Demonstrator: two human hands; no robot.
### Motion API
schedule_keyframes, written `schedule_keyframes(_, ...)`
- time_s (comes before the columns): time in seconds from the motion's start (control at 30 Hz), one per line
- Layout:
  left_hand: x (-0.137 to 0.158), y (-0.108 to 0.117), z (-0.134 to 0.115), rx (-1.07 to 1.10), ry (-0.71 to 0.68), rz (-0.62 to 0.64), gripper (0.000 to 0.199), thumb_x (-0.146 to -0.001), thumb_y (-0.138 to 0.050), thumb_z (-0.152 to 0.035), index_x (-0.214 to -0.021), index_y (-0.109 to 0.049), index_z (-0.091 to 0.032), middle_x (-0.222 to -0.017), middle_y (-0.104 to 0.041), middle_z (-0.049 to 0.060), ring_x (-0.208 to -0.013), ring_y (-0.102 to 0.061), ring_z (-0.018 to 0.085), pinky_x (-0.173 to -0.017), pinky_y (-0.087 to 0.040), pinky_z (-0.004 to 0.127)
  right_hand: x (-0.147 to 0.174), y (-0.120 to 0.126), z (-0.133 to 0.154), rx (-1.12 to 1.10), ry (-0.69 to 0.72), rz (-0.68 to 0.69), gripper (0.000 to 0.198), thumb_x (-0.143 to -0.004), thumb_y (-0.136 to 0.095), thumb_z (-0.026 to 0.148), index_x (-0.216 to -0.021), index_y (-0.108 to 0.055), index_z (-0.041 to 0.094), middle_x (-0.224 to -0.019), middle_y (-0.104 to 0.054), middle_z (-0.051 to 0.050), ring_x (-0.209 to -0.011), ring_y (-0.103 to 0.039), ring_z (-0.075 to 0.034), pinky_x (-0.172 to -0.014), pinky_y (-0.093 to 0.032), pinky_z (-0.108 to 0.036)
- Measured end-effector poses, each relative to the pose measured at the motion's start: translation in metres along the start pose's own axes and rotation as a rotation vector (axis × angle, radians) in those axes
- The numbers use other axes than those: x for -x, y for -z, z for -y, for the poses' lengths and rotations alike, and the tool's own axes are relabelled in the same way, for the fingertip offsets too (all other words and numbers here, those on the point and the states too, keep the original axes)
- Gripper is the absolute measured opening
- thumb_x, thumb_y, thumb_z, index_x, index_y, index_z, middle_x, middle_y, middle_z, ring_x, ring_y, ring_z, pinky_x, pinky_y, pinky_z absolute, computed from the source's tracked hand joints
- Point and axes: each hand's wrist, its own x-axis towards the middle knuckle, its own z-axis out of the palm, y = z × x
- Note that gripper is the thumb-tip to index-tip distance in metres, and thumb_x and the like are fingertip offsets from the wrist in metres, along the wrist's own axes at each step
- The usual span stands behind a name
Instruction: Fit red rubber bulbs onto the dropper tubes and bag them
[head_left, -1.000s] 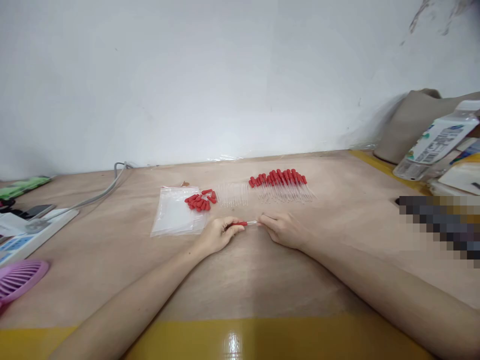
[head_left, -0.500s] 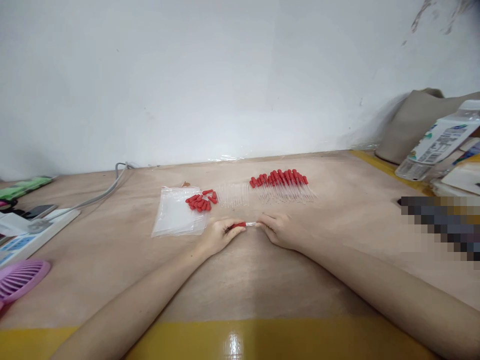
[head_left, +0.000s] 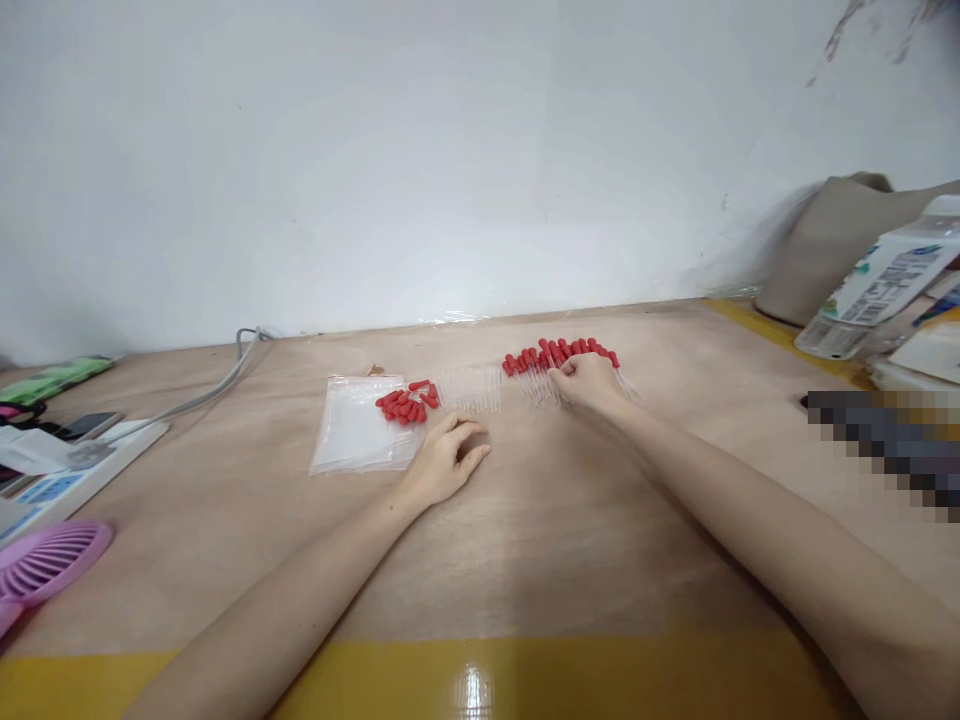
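We see bare forearms (head_left: 315,590) tapering to a bare left hand (head_left: 442,462) and right hand (head_left: 592,382), and there, we spot one small dot (head_left: 391,507) by the left wrist (head_left: 403,492)!

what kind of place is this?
Likely an improvised workspace, home or small workshop, can't tell which: a wood-look tabletop against a scuffed wall, a bunch of red-capped clear tubes, and everyday clutter like a pink fan.

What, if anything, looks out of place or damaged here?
Brownish streaks mark the wall at upper right, like stains or scuffs, and a pixelated patch hides something at right. The loose red bulbs and red-bulbed pipettes show no visible spill or damage.
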Motion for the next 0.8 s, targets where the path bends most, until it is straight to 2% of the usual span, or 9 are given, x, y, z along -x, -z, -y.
schedule_keyframes(0.1, -0.001, -0.001, 0.001, 0.010, 0.002, 0.013, 0.014, -0.082, -0.053, -0.023, -0.091, -0.062, -0.017, -0.094, -0.060, 0.007, -0.087, -0.057, 0.018, -0.078, -0.047, 0.033, -0.012, -0.011, 0.002, 0.076, -0.052, 0.009, 0.026, -0.075, -0.050, 0.031, -0.055, -0.061, 0.018, -0.065, -0.063, -0.008, -0.072, -0.060, -0.022, -0.063, -0.042, -0.029)
schedule_keyframes(0.23, -0.001, -0.001, 0.003, 0.003, 0.005, 0.028, 0.014, -0.082, -0.053, -0.023, -0.091, -0.063, -0.017, -0.093, -0.061, 0.007, -0.085, -0.057, 0.018, -0.078, -0.046, 0.033, -0.015, -0.020, 0.004, 0.147, -0.118, 0.014, 0.025, -0.075, -0.050, 0.035, -0.064, -0.065, 0.018, -0.077, -0.066, -0.010, -0.078, -0.061, -0.025, -0.063, -0.043, -0.032)
schedule_keyframes(0.43, 0.001, 0.000, 0.003, -0.006, 0.001, 0.045, 0.015, -0.083, -0.052, -0.023, -0.092, -0.062, -0.017, -0.093, -0.061, 0.007, -0.085, -0.056, 0.018, -0.077, -0.046, 0.033, -0.010, -0.020, 0.006, 0.222, -0.088, -0.009, 0.033, -0.078, -0.048, 0.043, -0.080, -0.067, 0.016, -0.083, -0.066, -0.012, -0.082, -0.061, -0.027, -0.065, -0.043, -0.034)
schedule_keyframes(0.5, 0.001, 0.000, 0.003, -0.011, -0.004, 0.044, 0.015, -0.083, -0.052, -0.024, -0.093, -0.062, -0.017, -0.093, -0.061, 0.007, -0.085, -0.056, 0.018, -0.077, -0.046, 0.032, -0.007, -0.023, 0.013, 0.203, -0.016, -0.027, 0.032, -0.080, -0.046, 0.042, -0.081, -0.066, 0.017, -0.083, -0.066, -0.012, -0.082, -0.061, -0.026, -0.066, -0.043, -0.033)
schedule_keyframes(0.6, 0.000, 0.000, 0.004, -0.013, -0.012, 0.037, 0.016, -0.084, -0.052, -0.024, -0.093, -0.062, -0.017, -0.093, -0.061, 0.007, -0.086, -0.056, 0.018, -0.078, -0.045, 0.032, -0.004, -0.034, 0.031, 0.125, 0.064, 0.051, 0.029, -0.081, -0.046, 0.037, -0.081, -0.066, 0.016, -0.085, -0.066, -0.012, -0.085, -0.061, -0.024, -0.070, -0.043, -0.031)
schedule_keyframes(0.7, 0.000, 0.000, 0.004, -0.013, -0.017, 0.033, 0.015, -0.084, -0.052, -0.024, -0.093, -0.062, -0.017, -0.094, -0.061, 0.007, -0.086, -0.056, 0.018, -0.079, -0.045, 0.032, -0.007, -0.048, 0.050, 0.097, 0.050, 0.147, 0.025, -0.080, -0.048, 0.030, -0.083, -0.066, 0.012, -0.086, -0.066, -0.016, -0.085, -0.062, -0.024, -0.071, -0.044, -0.030)
schedule_keyframes(0.8, 0.003, -0.002, 0.003, -0.021, -0.022, 0.034, 0.015, -0.083, -0.052, -0.024, -0.092, -0.062, -0.017, -0.094, -0.061, 0.007, -0.087, -0.056, 0.018, -0.079, -0.045, 0.033, -0.014, -0.057, 0.061, 0.101, 0.015, 0.182, 0.023, -0.075, -0.054, 0.024, -0.089, -0.065, 0.009, -0.091, -0.065, -0.019, -0.085, -0.062, -0.025, -0.069, -0.045, -0.029)
